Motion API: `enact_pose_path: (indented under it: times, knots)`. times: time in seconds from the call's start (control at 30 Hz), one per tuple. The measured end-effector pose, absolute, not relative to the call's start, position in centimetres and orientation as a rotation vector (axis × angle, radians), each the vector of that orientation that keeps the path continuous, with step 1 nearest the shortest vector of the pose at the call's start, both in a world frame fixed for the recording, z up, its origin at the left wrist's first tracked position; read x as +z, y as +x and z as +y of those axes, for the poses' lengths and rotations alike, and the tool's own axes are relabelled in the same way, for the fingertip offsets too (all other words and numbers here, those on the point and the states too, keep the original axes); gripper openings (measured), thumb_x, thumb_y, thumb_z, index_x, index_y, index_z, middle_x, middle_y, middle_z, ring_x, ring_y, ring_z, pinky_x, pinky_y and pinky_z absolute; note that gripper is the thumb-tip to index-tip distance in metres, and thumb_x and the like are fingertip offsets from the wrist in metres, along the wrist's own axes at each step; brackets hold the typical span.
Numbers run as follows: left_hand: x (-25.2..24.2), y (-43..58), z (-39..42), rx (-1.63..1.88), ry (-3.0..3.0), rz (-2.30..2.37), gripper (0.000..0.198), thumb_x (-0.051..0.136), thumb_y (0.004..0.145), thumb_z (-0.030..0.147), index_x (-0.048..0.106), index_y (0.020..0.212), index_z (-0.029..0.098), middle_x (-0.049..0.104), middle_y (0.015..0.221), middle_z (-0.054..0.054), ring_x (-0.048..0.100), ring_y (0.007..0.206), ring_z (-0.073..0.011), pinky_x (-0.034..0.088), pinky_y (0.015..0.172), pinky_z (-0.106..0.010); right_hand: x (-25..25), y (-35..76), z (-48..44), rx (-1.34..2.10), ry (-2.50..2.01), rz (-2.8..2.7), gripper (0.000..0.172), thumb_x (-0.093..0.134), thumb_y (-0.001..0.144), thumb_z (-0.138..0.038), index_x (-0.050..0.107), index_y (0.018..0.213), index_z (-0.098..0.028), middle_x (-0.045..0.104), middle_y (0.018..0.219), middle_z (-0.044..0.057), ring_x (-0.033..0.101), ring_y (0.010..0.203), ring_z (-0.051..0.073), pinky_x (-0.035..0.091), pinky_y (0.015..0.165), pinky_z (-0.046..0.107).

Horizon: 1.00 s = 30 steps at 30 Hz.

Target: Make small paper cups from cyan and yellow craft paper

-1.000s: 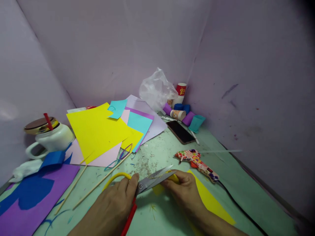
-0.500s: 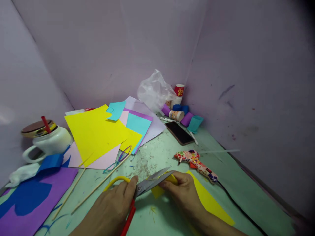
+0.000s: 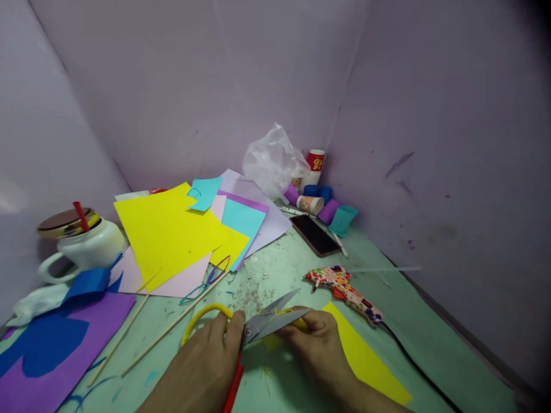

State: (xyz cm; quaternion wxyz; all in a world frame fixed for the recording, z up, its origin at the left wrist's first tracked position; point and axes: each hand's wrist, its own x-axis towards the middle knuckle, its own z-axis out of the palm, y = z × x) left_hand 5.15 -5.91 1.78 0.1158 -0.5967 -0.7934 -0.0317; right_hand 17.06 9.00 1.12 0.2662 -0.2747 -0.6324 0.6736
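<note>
The left hand (image 3: 204,358) is curled around the handles of metal-bladed scissors (image 3: 253,330) with one yellow and one red plastic grip, the thumb near the pivot; the blades stand parted in a narrow V. The right hand (image 3: 321,344) pinches a small piece of bright yellow paper (image 3: 302,324) between thumb and fingers, with no visible slack, just behind the nearer blade. Thin yellow shreds (image 3: 278,311) sit between the blades, so the step in hand appears to be fine snipping along the paper's edge. The next squeeze would call for steady paper and right fingertips clear of that blade. The scissors are held above the pale green tabletop (image 3: 424,321), near the middle front, their long axis slanting from the handles at lower left to tips aimed away and to the right. How the small piece's own long axis runs is hidden by the fingers. Just right of the right hand lies a long flat yellow paper strip (image 3: 365,358), slanting toward the lower right. Beyond it rests a floral-patterned glue gun (image 3: 325,276), its nozzle facing left; farther back is a dark-screened phone (image 3: 315,234).
</note>
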Motion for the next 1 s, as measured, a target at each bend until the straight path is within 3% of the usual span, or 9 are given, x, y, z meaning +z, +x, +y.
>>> enact_pose_path:
  times: [0.33,0.53,0.77,0.9,1.0]
  knots:
    - [2.5,5.2,-5.7,0.055,-1.751,-2.349,0.056,0.031,0.074,-0.004,0.047,0.125,0.012,0.066,0.101,-0.014,0.066,0.082,-0.0224,0.054,0.069,-0.033,1.0,17.0,8.8,1.867,-0.768,-1.683,0.011,0.071,0.06,-0.025,0.077,0.066,-0.018,0.062,0.055,-0.001,0.051,0.057,0.013,0.041,0.055,0.021]
    - [2.8,4.8,-6.2,-0.14,-1.924,-2.47,0.054,0.034,0.077,-0.001,0.045,0.127,0.016,0.067,0.098,-0.011,0.066,0.083,-0.018,0.053,0.073,-0.026,1.5,16.9,8.5,1.887,-0.868,-1.638,0.01,0.071,0.055,-0.023,0.07,0.053,-0.014,0.052,0.048,-0.003,0.04,0.049,0.009,0.033,0.048,0.02]
    - [5.1,1.9,-6.7,-0.471,-1.746,-2.567,0.044,0.032,0.084,0.016,0.047,0.126,0.02,0.066,0.115,-0.011,0.066,0.097,-0.0216,0.054,0.078,-0.033,0.6,16.9,9.1,2.021,-0.836,-1.581,0.022,0.078,0.058,-0.033,0.068,0.059,-0.013,0.06,0.051,-0.001,0.05,0.047,0.011,0.04,0.049,0.022]
    - [6.8,-2.3,-7.8,-0.171,-1.195,-2.807,0.037,0.03,0.087,0.029,0.057,0.112,0.018,0.071,0.097,-0.014,0.069,0.08,-0.0286,0.051,0.059,-0.035,-0.3,17.0,9.6,2.126,-0.752,-1.467,0.031,0.08,0.061,-0.039,0.069,0.07,-0.012,0.066,0.06,0.003,0.057,0.051,0.013,0.043,0.051,0.022]
    - [7.1,-4.4,-8.3,-0.004,-1.085,-2.941,0.036,0.03,0.088,0.031,0.059,0.106,0.018,0.072,0.088,-0.013,0.07,0.074,-0.0278,0.046,0.053,-0.031,0.0,17.1,9.5,2.209,-0.669,-1.42,0.034,0.082,0.059,-0.04,0.07,0.073,-0.012,0.068,0.062,0.003,0.06,0.052,0.013,0.045,0.051,0.022]
